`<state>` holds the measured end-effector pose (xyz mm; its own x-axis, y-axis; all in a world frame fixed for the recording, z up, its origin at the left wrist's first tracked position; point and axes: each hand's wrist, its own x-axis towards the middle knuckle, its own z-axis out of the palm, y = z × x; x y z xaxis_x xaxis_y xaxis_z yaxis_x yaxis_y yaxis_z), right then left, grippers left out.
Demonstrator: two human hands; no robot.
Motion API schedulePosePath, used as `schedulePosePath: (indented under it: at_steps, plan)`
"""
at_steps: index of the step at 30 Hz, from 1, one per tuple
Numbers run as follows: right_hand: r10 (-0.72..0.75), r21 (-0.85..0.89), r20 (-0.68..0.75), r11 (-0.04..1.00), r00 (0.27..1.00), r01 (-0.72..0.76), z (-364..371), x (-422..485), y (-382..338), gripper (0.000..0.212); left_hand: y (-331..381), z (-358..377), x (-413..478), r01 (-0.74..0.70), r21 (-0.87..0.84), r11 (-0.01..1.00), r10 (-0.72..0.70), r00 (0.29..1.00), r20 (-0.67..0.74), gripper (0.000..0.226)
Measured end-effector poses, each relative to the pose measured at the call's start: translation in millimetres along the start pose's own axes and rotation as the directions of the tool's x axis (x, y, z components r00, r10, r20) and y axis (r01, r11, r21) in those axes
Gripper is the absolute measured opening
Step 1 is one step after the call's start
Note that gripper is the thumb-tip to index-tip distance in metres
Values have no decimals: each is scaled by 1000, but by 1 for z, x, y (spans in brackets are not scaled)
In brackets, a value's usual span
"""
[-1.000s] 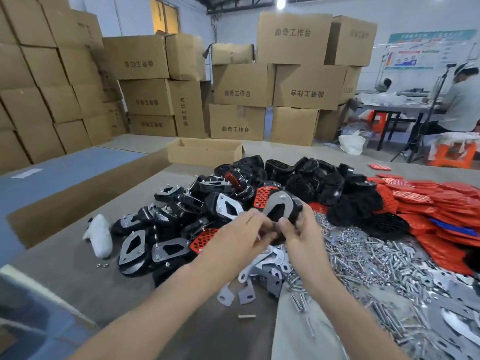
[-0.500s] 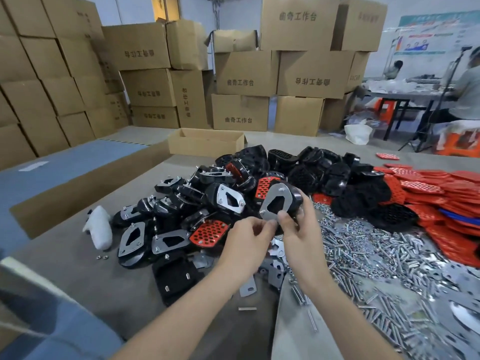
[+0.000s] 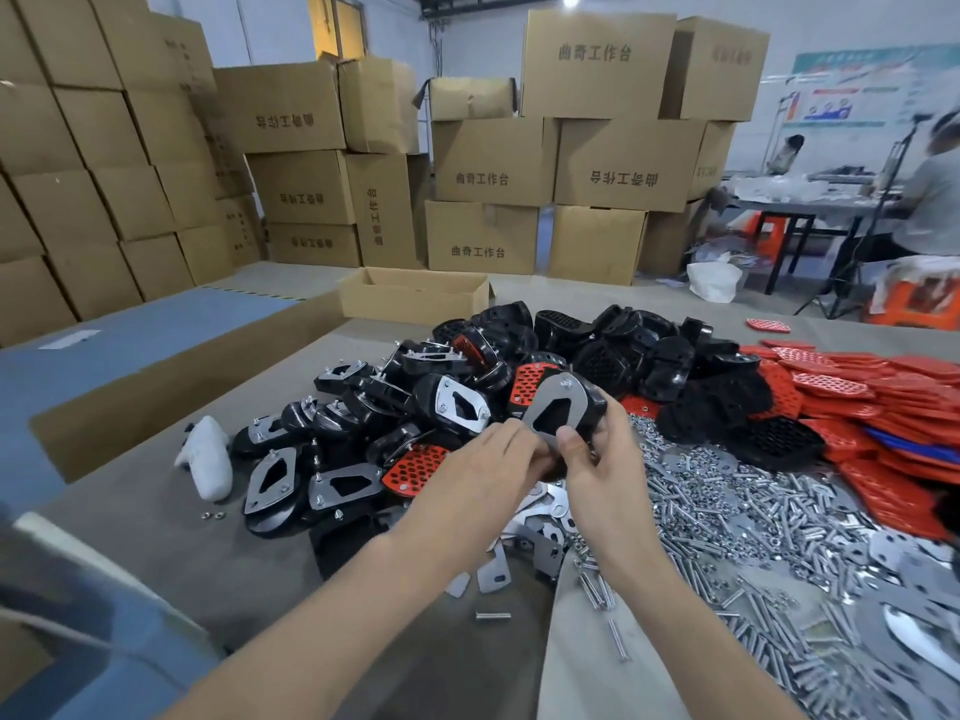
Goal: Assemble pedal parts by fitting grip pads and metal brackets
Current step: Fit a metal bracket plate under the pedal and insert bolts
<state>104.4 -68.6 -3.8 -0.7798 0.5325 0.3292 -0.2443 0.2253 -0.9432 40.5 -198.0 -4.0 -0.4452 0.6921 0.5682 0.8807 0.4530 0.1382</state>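
We see a factory assembly workshop: printed cartons (image 3: 597, 59) stacked high along the walls, a bench (image 3: 130, 511) heaped with black pedals (image 3: 623, 356), red pads (image 3: 883, 397) and loose screws (image 3: 727, 501) in bulk, and, at rear right, a second person (image 3: 935, 200) at another table (image 3: 779, 207) beneath a poster (image 3: 852, 90).

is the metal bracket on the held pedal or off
On: the metal bracket lies flat against the black pedal; whether it is fastened, cannot tell.

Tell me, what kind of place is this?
Most likely a small factory assembly workshop: stacked cardboard cartons, a table heaped with black pedal parts, red grip pads and loose screws.
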Motion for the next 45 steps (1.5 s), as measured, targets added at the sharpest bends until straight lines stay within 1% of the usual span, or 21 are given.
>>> schedulePosePath:
  at_steps: [2, 3, 4, 5, 7, 9, 12, 14, 16, 18, 20, 21, 22, 25, 27, 29, 32, 36, 40, 43, 45]
  plan:
    - [7, 21, 12, 1000, 1000, -7, 4, 4, -5, 46, -2, -4, -2, 150, -239, 959, -180, 977, -112, 22]
    - [11, 43, 21, 999, 1000, -12, 6, 7, -8, 45, -2, -5, -1, 261, -373, 890, -317, 944, -96, 27]
    - [17, 66, 33, 998, 999, -20, 7, 11, -11, 43, -2, -7, 1, 366, -511, 778, -436, 900, -19, 34]
    - [30, 88, 53, 996, 998, -35, 9, 16, -14, 41, -2, -9, 5, 447, -635, 630, -519, 851, 84, 39]
    - [55, 120, 113, 990, 992, -69, 13, 25, -20, 36, -5, -14, 14, 515, -774, 368, -599, 768, 227, 35]
    - [47, 110, 174, 992, 984, -66, 17, 35, -26, 38, -12, -18, 23, 534, -807, 252, -631, 723, 281, 30]
    - [22, 12, 227, 1000, 974, -26, 18, 52, -35, 59, -23, -28, 39, 516, -846, 137, -657, 686, 312, 26]
    - [37, -36, 194, 999, 980, -31, 11, 63, -39, 70, -33, -40, 57, 466, -882, 76, -707, 649, 282, 23]
    - [62, -27, 122, 998, 991, -59, -3, 71, -40, 69, -47, -51, 79, 427, -904, 9, -777, 572, 262, 21]
    - [101, -13, 43, 995, 994, -100, -21, 74, -38, 64, -61, -60, 96, 439, -898, -18, -838, 483, 253, 18]
    - [125, -10, -14, 992, 992, -125, -42, 72, -31, 60, -71, -58, 104, 539, -841, 52, -898, 394, 197, 25]
    - [137, -24, -35, 990, 990, -138, -53, 70, -26, 58, -73, -54, 104, 612, -781, 123, -916, 373, 148, 34]
    - [151, -42, -56, 987, 987, -153, -65, 68, -20, 57, -69, -49, 102, 669, -712, 213, -916, 391, 93, 40]
    - [212, -91, -106, 971, 971, -222, -96, 61, 1, 53, -43, -25, 100, 663, -577, 478, -815, 579, -10, 38]
    - [261, -100, -130, 956, 957, -275, -114, 60, 14, 53, -21, -5, 103, 628, -518, 581, -726, 688, 20, 33]
    - [323, -78, -159, 938, 933, -338, -130, 61, 26, 51, 2, 18, 108, 592, -477, 649, -630, 770, 98, 30]
    - [388, -21, -188, 917, 902, -399, -154, 67, 43, 49, 31, 55, 121, 568, -428, 703, -524, 820, 229, 27]
    - [420, 18, -228, 904, 879, -427, -184, 76, 60, 46, 63, 109, 156, 607, -352, 713, -479, 788, 388, 30]
    - [424, 33, -249, 903, 871, -429, -210, 85, 71, 45, 81, 163, 192, 592, -224, 774, -451, 764, 462, 49]
    - [426, 46, -250, 902, 870, -429, -228, 90, 74, 44, 85, 194, 212, 590, -95, 802, -480, 731, 486, 65]
    - [437, 68, -257, 898, 862, -435, -239, 92, 74, 42, 84, 202, 220, 594, -14, 805, -520, 715, 467, 66]
